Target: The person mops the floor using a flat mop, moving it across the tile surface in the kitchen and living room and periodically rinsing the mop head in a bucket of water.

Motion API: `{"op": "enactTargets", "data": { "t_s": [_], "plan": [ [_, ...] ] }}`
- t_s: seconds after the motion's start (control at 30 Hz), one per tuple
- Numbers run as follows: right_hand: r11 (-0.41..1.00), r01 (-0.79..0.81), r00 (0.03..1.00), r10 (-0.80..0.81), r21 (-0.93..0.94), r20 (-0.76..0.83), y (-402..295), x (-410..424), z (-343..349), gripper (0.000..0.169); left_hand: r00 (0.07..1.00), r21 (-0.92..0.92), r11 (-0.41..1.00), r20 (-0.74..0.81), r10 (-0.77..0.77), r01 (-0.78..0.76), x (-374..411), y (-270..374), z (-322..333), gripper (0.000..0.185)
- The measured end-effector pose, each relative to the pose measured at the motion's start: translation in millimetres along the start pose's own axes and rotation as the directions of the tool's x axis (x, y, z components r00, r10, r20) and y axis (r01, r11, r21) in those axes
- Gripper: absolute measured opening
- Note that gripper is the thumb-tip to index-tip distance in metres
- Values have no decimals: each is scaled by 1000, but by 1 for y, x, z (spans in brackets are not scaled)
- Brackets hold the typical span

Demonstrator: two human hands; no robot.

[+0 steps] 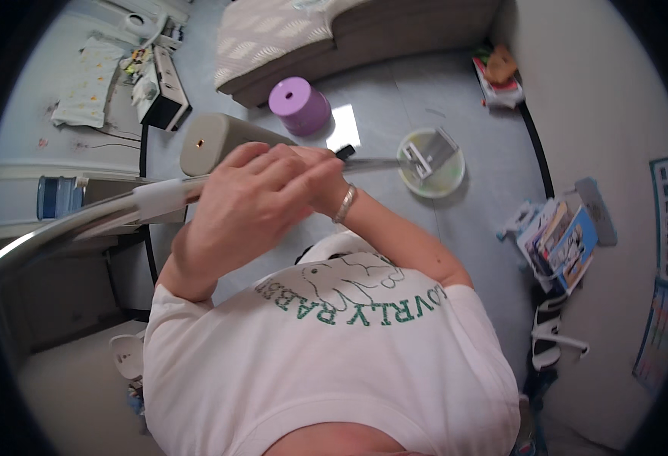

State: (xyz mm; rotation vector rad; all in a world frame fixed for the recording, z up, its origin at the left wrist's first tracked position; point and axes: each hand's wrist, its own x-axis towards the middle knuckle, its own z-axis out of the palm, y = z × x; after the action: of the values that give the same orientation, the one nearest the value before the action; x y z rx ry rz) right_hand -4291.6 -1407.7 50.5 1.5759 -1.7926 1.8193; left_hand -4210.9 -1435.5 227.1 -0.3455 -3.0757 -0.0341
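Observation:
A metal mop pole [83, 219] with a pale sleeve runs from the left edge to the middle. My left hand [248, 196] is around it, its fingers overlapping my right hand [328, 179], which wears a bracelet and grips the pole farther along; part of its grip is hidden. A small black part shows beside the right hand. Beyond the hands, the blurred thin shaft leads to a flat mop head [442, 149] with a white frame and grey pad. The mop head overlaps a round, pale green-yellow basin [433, 188] on the floor; contact between them cannot be told.
A purple stool [305, 111] and a beige bin [202, 142] stand ahead. The sofa [402, 37] spans the far side. Books in a rack [562, 245] and a white folded item [547, 336] are along the right wall. A black-and-white cabinet [165, 94] stands at the upper left.

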Motion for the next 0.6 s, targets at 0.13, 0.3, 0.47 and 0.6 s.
{"op": "enactTargets", "data": {
  "t_s": [0.13, 0.3, 0.47, 0.6],
  "plan": [
    [987, 94, 996, -94, 127, -6, 6, 16, 11, 24, 852, 105, 947, -415, 319, -304, -9, -23, -9, 39],
    [996, 54, 998, -53, 74, -20, -10, 37, 0, 37, -109, 122, 988, -985, 132, 90, -41, -63, 1, 45],
    [995, 36, 998, -40, 94, 46, -44, 58, -2, 36, -94, -304, 907, -934, -344, -291, -38, -80, -34, 66],
    [985, -44, 994, 26, 168, 106, -46, 77, -7, 35, 192, -440, 589, -880, -435, -678, -17, -84, -56, 29]
  ]
}}
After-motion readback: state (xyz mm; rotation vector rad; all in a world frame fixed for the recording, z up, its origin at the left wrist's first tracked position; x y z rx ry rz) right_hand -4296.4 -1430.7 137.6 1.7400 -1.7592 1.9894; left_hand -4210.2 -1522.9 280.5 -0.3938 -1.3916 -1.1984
